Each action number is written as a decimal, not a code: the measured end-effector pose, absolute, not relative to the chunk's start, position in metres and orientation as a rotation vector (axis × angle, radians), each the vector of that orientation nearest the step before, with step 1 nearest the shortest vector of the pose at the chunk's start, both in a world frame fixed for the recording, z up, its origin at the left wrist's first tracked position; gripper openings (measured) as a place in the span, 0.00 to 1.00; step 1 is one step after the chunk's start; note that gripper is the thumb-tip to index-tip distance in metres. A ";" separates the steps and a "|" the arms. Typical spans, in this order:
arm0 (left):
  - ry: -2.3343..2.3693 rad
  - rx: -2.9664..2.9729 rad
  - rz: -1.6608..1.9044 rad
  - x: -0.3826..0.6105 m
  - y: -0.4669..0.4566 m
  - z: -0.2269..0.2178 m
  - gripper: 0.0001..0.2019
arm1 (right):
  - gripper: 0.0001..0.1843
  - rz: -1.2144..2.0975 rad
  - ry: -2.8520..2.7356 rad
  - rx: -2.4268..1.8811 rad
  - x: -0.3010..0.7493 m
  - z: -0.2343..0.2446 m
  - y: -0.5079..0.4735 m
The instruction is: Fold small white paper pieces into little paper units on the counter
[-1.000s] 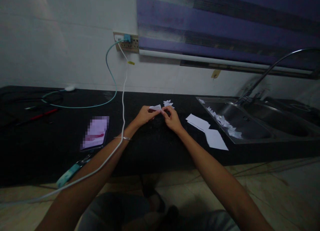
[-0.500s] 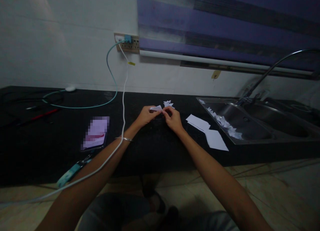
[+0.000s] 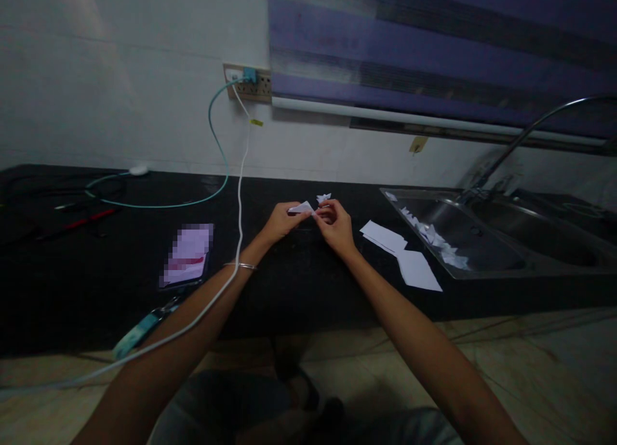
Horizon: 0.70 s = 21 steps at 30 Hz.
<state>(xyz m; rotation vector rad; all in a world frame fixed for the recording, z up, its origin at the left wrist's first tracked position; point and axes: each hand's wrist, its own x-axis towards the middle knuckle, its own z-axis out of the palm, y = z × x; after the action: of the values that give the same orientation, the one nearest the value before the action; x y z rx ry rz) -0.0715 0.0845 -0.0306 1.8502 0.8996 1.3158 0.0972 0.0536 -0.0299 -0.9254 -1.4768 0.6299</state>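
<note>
A small folded piece of white paper (image 3: 301, 208) is held above the black counter between my two hands. My left hand (image 3: 281, 221) pinches it from the left, thumb along its lower edge. At its right tip, the fingers of my right hand (image 3: 336, 227) are pinched together on the paper's corner. Just behind my right hand lie several small folded paper pieces (image 3: 324, 198), partly hidden by the fingers. Flat white paper sheets (image 3: 383, 235) lie on the counter to the right of my right hand.
More folded papers (image 3: 436, 242) line the left rim of the steel sink (image 3: 486, 272), under a curved faucet (image 3: 525, 131). On the left lie a phone (image 3: 187, 255) and a teal strap (image 3: 137, 334). A white cable (image 3: 240, 200) hangs from the wall socket (image 3: 263, 85) across my left forearm.
My right hand has shifted slightly, its fingers now covering more of the folded pieces behind. The left hand keeps its hold on the paper. The whole view has moved a little.
</note>
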 end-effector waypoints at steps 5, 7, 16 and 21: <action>0.874 1.822 1.320 -0.075 0.083 -0.026 0.15 | 0.20 0.883 -1.407 -0.817 0.100 -0.025 0.053; 0.879 1.821 1.315 -0.076 0.083 -0.025 0.15 | 0.20 0.957 -1.379 -0.797 0.103 -0.026 0.056; 0.936 1.819 1.217 -0.075 0.079 -0.025 0.16 | 0.14 0.787 -1.500 -0.949 0.102 -0.031 0.059; 0.782 1.742 1.102 -0.073 0.073 -0.017 0.18 | 0.12 0.568 -1.625 -1.014 0.104 -0.029 0.054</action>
<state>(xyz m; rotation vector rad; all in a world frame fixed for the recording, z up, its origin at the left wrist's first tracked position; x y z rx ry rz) -0.0730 0.0735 -0.0172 1.7416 0.7825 1.1022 0.1037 0.0540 -0.0291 -1.0135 -1.6246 0.5682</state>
